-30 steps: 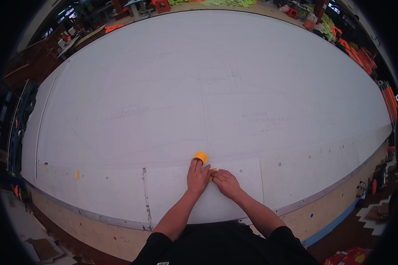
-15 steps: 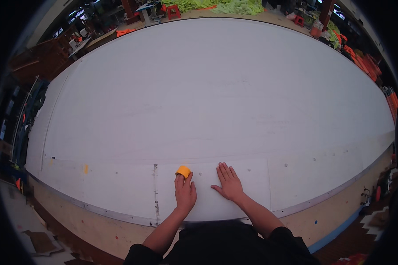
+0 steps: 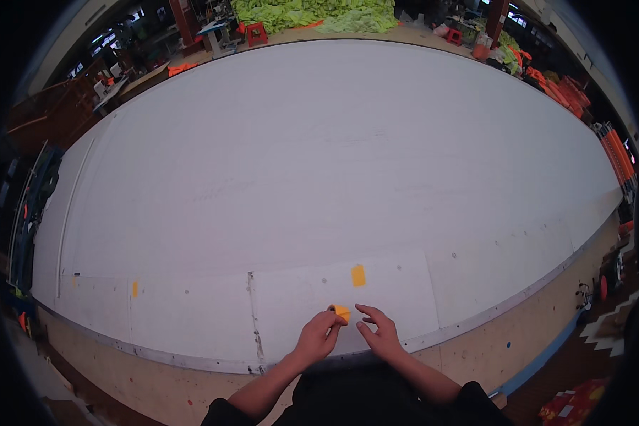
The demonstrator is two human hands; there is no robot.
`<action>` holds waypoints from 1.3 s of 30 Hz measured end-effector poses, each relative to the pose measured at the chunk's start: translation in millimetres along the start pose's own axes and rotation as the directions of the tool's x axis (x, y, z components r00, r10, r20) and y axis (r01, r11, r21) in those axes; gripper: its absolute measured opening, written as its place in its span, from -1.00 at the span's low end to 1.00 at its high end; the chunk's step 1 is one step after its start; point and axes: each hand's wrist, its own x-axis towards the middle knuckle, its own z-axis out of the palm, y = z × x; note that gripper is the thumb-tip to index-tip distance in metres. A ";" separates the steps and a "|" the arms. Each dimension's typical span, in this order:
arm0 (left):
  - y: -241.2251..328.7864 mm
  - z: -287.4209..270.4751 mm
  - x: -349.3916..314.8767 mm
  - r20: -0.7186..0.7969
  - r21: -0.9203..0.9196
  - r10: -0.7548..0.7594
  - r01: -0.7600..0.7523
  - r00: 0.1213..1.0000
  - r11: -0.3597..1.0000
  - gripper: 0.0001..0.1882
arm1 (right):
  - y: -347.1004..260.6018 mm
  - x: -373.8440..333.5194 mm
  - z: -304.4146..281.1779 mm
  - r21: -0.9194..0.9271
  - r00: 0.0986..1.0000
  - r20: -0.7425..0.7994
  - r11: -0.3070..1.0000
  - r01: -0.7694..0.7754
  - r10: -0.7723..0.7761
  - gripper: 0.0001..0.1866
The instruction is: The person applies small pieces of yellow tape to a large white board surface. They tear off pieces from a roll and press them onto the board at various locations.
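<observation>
My left hand grips a roll of yellow tape between thumb and fingers, close to the front edge of the big white table. Just right of the roll is my right hand, its thumb and fingers apart and nothing seen between them. Beyond both hands, a short yellow strip of tape lies flat on the white surface. Farther left, another narrow yellow strip is stuck near the front edge.
A dark, marked seam crosses the front border of the table. Along the left side runs a long thin pale bar. At the far side are heaped lime-green cloth and a red stool. Orange cloth is piled at the right.
Both hands have drawn back toward the front edge, and the roll moved right and nearer with my left hand. My right hand lifted from lying flat, and a yellow strip now shows there.
</observation>
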 end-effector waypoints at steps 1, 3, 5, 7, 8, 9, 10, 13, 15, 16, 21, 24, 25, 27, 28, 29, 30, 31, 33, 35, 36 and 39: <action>6.8 2.7 0.2 0.035 0.036 0.096 -0.097 0.995 0.995 -0.89 | -17.2 0.6 -3.9 0.119 0.995 -0.082 0.990 0.070 -0.060 -0.51; 28.0 9.6 -7.9 0.108 0.060 0.034 -0.041 0.994 0.997 -0.94 | -21.6 -10.9 -12.9 0.161 1.000 -0.023 0.987 0.012 -0.009 -0.51; 49.1 22.0 -18.8 0.147 0.099 -0.053 0.038 0.988 0.994 -0.94 | -23.5 -30.3 -24.8 0.141 1.000 -0.021 0.990 -0.001 0.004 -0.52; 64.0 42.7 -30.7 0.181 0.121 -0.050 0.028 0.982 0.992 -0.93 | -20.3 -63.6 -39.2 0.057 0.998 -0.068 0.998 0.019 -0.015 -0.53; 72.2 55.2 -36.5 0.201 0.121 -0.036 0.012 0.979 0.993 -0.92 | -18.4 -80.2 -47.9 -0.089 0.989 -0.123 0.993 0.071 -0.082 -0.58; 79.6 71.4 -43.9 0.223 0.118 -0.022 -0.004 0.975 0.993 -0.92 | -14.2 -98.8 -56.4 -0.101 0.980 -0.178 0.992 0.071 -0.088 -0.61; 79.2 93.6 -52.4 0.231 0.098 0.068 -0.093 0.971 0.991 -0.91 | -9.5 -117.9 -65.3 -0.111 0.968 -0.233 0.991 0.070 -0.095 -0.63; 107.1 154.4 -71.1 0.341 0.090 0.055 -0.090 0.939 0.992 -0.91 | 8.1 -175.6 -97.5 -0.100 0.922 -0.383 0.995 0.011 -0.049 -0.73; 129.4 199.5 -88.1 0.360 0.086 0.070 -0.108 0.930 0.990 -0.90 | 32.9 -221.5 -123.0 -0.062 0.888 -0.459 0.996 -0.069 0.033 -0.76; 140.9 221.8 -96.2 0.374 0.086 0.082 -0.123 0.924 0.989 -0.90 | 38.8 -240.7 -136.6 -0.072 0.869 -0.494 0.997 -0.021 -0.017 -0.75; 185.5 331.5 -129.5 0.435 0.013 0.129 -0.149 0.891 0.989 -0.85 | 71.7 -332.6 -210.3 -0.231 0.826 -0.547 0.973 0.010 -0.138 -0.71; 213.3 386.4 -129.5 0.585 -0.049 0.224 -0.242 0.780 0.969 -0.86 | 95.6 -380.3 -261.3 -0.063 0.790 -0.613 0.994 -0.086 0.030 -0.67; 222.0 402.4 -128.8 0.601 -0.092 0.283 -0.287 0.748 0.953 -0.84 | 109.6 -392.8 -277.7 0.022 0.778 -0.623 0.996 -0.089 0.083 -0.67; 235.8 431.5 -125.0 0.624 -0.174 0.388 -0.364 0.678 0.915 -0.80 | 131.0 -406.8 -305.5 0.197 0.757 -0.625 0.977 -0.084 0.192 -0.67; 237.2 447.2 -123.2 0.635 -0.148 0.360 -0.350 0.683 0.925 -0.79 | 132.5 -412.6 -317.0 0.172 0.761 -0.617 0.978 -0.120 0.202 -0.63; 236.0 463.8 -120.6 0.645 -0.121 0.332 -0.337 0.689 0.934 -0.78 | 133.0 -418.5 -326.6 0.088 0.757 -0.634 0.987 -0.135 0.160 -0.62; 240.7 476.4 -114.6 0.653 -0.091 0.303 -0.325 0.694 0.941 -0.77 | 127.8 -421.2 -336.4 0.004 0.754 -0.647 0.989 -0.150 0.117 -0.60; 244.8 487.7 -107.5 0.662 -0.064 0.291 -0.335 0.691 0.940 -0.76 | 123.8 -424.3 -346.5 -0.080 0.753 -0.655 0.983 -0.164 0.072 -0.57; 254.3 511.8 -87.8 0.686 -0.020 0.277 -0.363 0.672 0.932 -0.75 | 121.9 -437.1 -367.7 -0.073 0.706 -0.702 0.977 -0.200 0.092 -0.62; 266.0 529.9 -68.6 0.748 -0.010 0.209 -0.304 0.630 0.953 -0.72 | 123.8 -442.3 -393.7 -0.026 0.666 -0.733 0.972 -0.234 0.141 -0.69; 272.8 541.1 -58.4 0.779 -0.010 0.182 -0.278 0.601 0.960 -0.71 | 125.4 -447.4 -411.0 0.017 0.628 -0.756 0.965 -0.262 0.184 -0.73; 290.2 594.1 -32.3 0.833 -0.344 0.383 -0.169 0.398 0.924 -0.67 | 189.1 -472.8 -477.8 0.265 0.539 -0.765 0.935 -0.235 0.352 -0.66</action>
